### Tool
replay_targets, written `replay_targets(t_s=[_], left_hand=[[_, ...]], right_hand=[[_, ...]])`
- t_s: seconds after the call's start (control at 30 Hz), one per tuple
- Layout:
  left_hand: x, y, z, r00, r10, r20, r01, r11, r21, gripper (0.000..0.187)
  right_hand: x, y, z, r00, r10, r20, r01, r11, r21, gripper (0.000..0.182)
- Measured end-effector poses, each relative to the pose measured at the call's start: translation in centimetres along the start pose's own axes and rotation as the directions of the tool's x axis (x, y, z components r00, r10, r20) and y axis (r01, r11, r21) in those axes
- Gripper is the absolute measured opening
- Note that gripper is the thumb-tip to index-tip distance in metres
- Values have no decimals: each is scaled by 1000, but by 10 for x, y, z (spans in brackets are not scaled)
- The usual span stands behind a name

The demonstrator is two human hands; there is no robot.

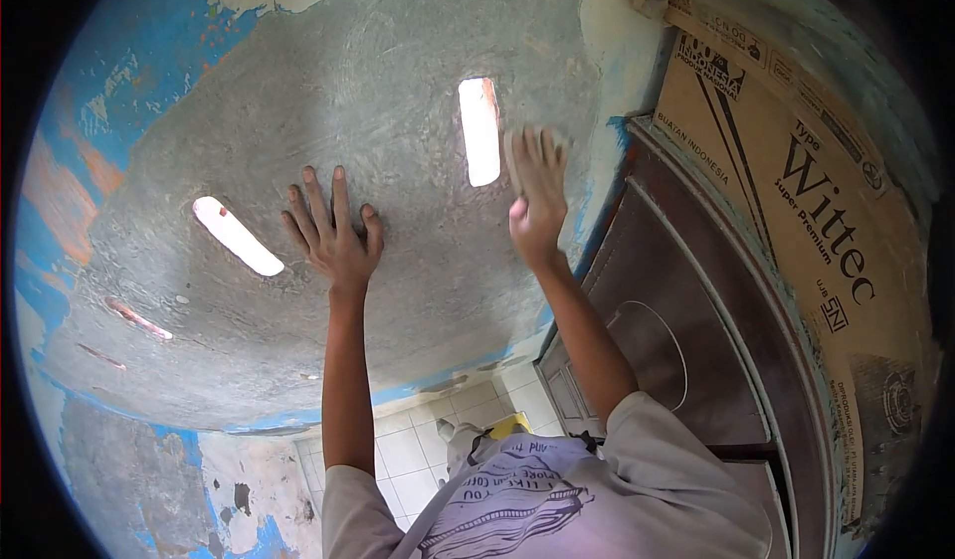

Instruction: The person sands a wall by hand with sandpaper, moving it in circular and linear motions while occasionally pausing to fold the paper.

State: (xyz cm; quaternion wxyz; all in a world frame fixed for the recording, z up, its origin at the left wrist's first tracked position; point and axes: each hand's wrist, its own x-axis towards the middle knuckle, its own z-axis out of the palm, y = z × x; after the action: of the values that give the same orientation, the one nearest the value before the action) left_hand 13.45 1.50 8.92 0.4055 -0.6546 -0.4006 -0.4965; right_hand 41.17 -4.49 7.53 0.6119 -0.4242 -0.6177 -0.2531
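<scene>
A broad grey plastered patch of wall (398,92) is in front of me. My left hand (336,236) lies on it with fingers spread and holds nothing. It is between two bright slots, nearer the slanted slot (237,236) on its left. My right hand (539,196) is raised against the plaster, just right of the upright bright slot (479,131). Its fingers are stretched out, greyish and blurred by motion. No tool shows in it, though whatever is under the palm is hidden.
Blue peeling paint (109,101) borders the plaster. A dark brown door (686,280) is at the right, beside cardboard (796,211) printed "Wittec". Two narrower slots, one a reddish slit (139,317), are at the lower left. White floor tiles (413,479) show below.
</scene>
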Motion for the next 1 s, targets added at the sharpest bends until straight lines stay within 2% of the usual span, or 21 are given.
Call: replay_targets(t_s=[0.1, 0.13, 0.23, 0.33, 0.43, 0.53, 0.67, 0.7, 0.8, 0.83, 0.93, 1.0], left_hand=[[1, 0, 0, 1000, 3, -5, -3, 1000, 0, 57], [0, 1, -1, 1000, 3, -7, -3, 1000, 4, 57], [0, 0, 0, 1000, -4, -3, 4, 1000, 4, 57], [4, 3, -4, 1000, 8, -19, -8, 1000, -8, 57], [1, 0, 0, 1000, -2, -28, 1, 1000, -15, 54], [3, 4, -1, 999, -20, -28, 19, 1000, -22, 54], [1, 2, -1, 1000, -11, -21, 11, 1000, -11, 54], [2, 3, -2, 1000, -9, -21, 8, 1000, -9, 54], [3, 2, 0, 999, -8, -43, 6, 1000, -27, 54], [2, 3, 1, 999, -9, -51, 7, 999, -36, 54], [2, 2, 1, 999, -14, -42, 13, 999, -29, 54], [5, 5, 2, 999, -23, -49, 20, 999, -43, 54]], right_hand=[[-107, -11, -2, 962, 129, 242, -121, 991, -48, 62], [-116, -17, -5, 932, 157, 327, -143, 988, -66, 62], [-68, -18, -5, 992, 64, 107, -64, 998, -1, 66], [5, -21, -5, 995, 88, 37, -88, 996, -13, 69], [-46, -9, 12, 989, 117, 92, -114, 992, -47, 68], [-107, -25, 12, 941, 175, 290, -137, 980, -146, 73], [-40, -9, 7, 982, 157, 105, -124, 956, -265, 72], [-21, -15, 1, 980, 173, 103, -135, 945, -298, 71], [-55, -15, 14, 974, 185, 134, -144, 953, -268, 70], [-73, -22, 16, 970, 191, 152, -161, 968, -192, 70], [-81, -26, 15, 940, 252, 230, -184, 943, -279, 68], [-56, -21, 11, 943, 253, 214, -171, 925, -340, 72]])
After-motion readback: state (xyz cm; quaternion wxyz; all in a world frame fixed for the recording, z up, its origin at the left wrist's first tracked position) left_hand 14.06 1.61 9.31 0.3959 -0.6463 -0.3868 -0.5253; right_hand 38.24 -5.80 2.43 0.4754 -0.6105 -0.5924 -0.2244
